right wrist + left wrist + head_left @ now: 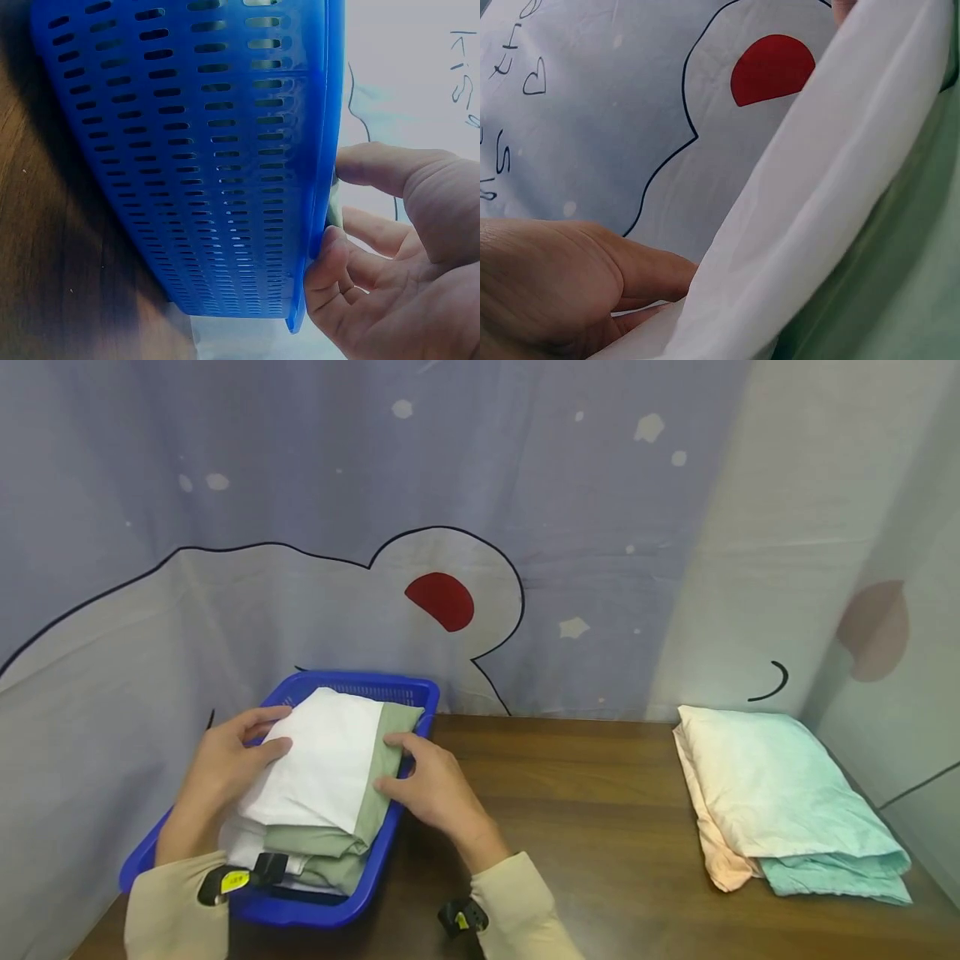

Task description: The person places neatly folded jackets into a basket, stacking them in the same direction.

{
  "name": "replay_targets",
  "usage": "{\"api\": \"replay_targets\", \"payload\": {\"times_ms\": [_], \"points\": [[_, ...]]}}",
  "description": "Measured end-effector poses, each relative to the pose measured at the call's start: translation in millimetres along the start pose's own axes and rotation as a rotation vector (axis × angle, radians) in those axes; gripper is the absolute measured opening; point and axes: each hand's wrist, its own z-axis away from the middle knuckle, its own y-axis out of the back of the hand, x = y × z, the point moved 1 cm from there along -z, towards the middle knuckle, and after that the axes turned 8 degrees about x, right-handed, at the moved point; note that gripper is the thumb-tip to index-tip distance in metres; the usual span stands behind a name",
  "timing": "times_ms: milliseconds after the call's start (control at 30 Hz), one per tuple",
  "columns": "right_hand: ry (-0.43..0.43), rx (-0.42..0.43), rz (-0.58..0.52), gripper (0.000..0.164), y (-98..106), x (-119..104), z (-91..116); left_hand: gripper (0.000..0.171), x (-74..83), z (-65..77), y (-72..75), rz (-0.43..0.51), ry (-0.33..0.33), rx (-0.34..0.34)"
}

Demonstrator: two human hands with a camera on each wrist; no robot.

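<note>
A folded white-and-green cloth (322, 760) lies on top of more folded white and green fabric (322, 868) inside a blue plastic basket (367, 893). My left hand (232, 760) holds its left edge, thumb over the white part. Close up in the left wrist view, the left hand (562, 289) meets the white fabric, which covers its fingertips. At the green right edge, my right hand (435, 781) pinches the cloth between thumb and fingers. The right wrist view has the right hand (420, 232) at the basket's rim, a bit of green cloth between its fingers.
On the right of the wooden table (570, 827) lies another folded cloth (795, 785), fading from cream to turquoise with a peach layer beneath. A printed curtain (585, 543) hangs close behind the table and along its sides. The basket's perforated side wall (180, 150) stands on the table.
</note>
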Motion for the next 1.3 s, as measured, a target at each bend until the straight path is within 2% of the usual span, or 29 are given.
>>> {"api": "replay_targets", "payload": {"times_ms": [267, 533, 733, 900, 1167, 1300], "points": [[0.007, 0.001, -0.005, 0.052, 0.8, 0.6, 0.4, 0.057, -1.3, -1.6, -0.2, -0.024, 0.005, -0.014], [0.019, 0.036, -0.096, 0.045, 7.5, 4.5, -0.8, 0.071, 0.6, -3.0, -1.2, -0.091, 0.048, -0.017], [0.002, 0.031, -0.137, 0.044, 13.0, 5.5, -1.2, 0.071, 2.7, -2.0, -3.4, -0.127, 0.002, -0.006], [-0.006, 0.029, -0.158, 0.044, 19.4, 4.6, -0.4, 0.068, 7.5, -3.0, -9.1, -0.085, -0.04, -0.03], [-0.03, 0.016, -0.239, 0.05, 37.5, 3.1, 3.8, 0.07, 16.4, 2.9, -18.7, 0.03, -0.036, -0.081], [-0.025, 0.022, -0.259, 0.054, 50.4, 5.7, 6.3, 0.072, 25.4, 6.6, -27.0, 0.044, -0.069, -0.077]]}}
